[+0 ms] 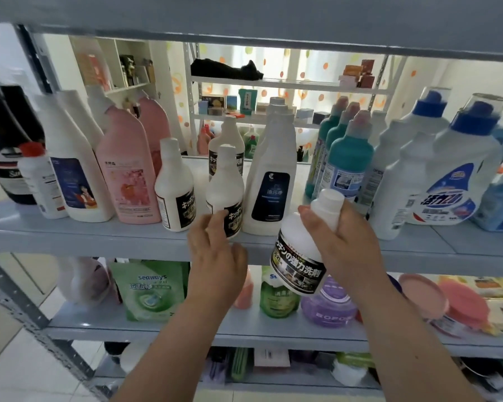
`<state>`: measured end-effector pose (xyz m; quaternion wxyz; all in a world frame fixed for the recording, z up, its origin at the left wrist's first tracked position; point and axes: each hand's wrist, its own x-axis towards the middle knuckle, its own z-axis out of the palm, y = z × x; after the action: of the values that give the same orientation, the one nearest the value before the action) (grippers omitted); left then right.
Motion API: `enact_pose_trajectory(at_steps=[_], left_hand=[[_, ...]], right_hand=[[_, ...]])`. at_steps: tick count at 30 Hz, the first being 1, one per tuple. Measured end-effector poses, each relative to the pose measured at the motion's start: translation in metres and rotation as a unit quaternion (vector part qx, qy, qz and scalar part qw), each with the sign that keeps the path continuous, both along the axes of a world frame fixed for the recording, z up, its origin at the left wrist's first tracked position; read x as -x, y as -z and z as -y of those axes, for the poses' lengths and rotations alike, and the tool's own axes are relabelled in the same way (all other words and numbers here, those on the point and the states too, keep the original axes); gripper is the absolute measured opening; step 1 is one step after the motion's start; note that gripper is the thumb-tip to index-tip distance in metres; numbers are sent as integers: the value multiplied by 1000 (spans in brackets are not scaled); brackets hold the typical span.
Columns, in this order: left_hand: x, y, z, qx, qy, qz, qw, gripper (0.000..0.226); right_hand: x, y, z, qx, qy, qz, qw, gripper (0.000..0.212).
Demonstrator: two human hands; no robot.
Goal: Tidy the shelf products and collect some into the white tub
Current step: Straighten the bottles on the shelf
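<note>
My right hand [341, 242] grips a small white bottle with a black label [301, 262] by its neck and shoulder, held tilted in front of the grey shelf edge [128, 239]. My left hand [215, 250] reaches up to a matching white bottle with a black label [224, 184] that stands at the shelf front; its fingertips touch the bottle's lower label. Two more of the same bottles stand nearby, one to the left [173, 187] and one behind [228, 140]. No white tub is in view.
On the same shelf stand tall white and pink bottles [125, 175] at left, a tall white bottle with a dark label [270, 181] in the middle, teal bottles [346, 166] and large detergent jugs [453, 175] at right. Refill pouches [151, 288] and a purple bottle [328, 303] fill the shelf below.
</note>
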<state>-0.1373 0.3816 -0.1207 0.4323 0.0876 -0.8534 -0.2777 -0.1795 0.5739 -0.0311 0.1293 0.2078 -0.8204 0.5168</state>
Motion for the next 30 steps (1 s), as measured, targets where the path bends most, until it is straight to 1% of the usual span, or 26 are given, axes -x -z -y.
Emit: enact_pose_trajectory(at_steps=[2, 6, 8, 11, 14, 17, 19, 21, 22, 23, 24, 26, 30], left_hand=[[-1, 8, 1, 35, -8, 20, 999, 52], [9, -2, 10, 48, 13, 81, 995, 57], [20, -9, 19, 60, 27, 120, 991, 59], [36, -15, 30, 82, 39, 173, 981, 61], [45, -22, 36, 84, 42, 231, 968, 63], [39, -31, 37, 76, 70, 230, 968, 62], [17, -37, 34, 41, 100, 206, 973, 54], [-17, -39, 30, -46, 142, 178, 973, 40], [-36, -39, 29, -101, 173, 178, 963, 31], [-53, -41, 27, -147, 203, 192, 949, 24], [-69, -43, 26, -180, 229, 216, 932, 21], [-92, -43, 29, -237, 274, 259, 895, 23], [-116, -34, 34, -370, 305, 274, 834, 25]], right_hand=[[0, 3, -1, 6, 0, 5, 1000, 18], [0, 8, 4, 15, 1, 16, 1000, 19], [-1, 10, 6, 9, -4, 12, 1000, 20], [-4, 13, 8, 10, -10, 29, 999, 20], [-10, 14, 12, 4, -8, 29, 1000, 20], [-16, 15, 16, 11, -11, 46, 999, 17], [-19, 17, 17, 16, -24, 65, 997, 20], [-25, 19, 18, 31, -39, 90, 995, 31], [-28, 19, 19, 45, -47, 110, 992, 38], [-32, 20, 20, 64, -58, 138, 987, 42], [-34, 21, 22, 84, -75, 168, 979, 42], [-41, 22, 30, 114, -116, 215, 963, 37], [-57, 27, 51, 188, -184, 276, 924, 26]])
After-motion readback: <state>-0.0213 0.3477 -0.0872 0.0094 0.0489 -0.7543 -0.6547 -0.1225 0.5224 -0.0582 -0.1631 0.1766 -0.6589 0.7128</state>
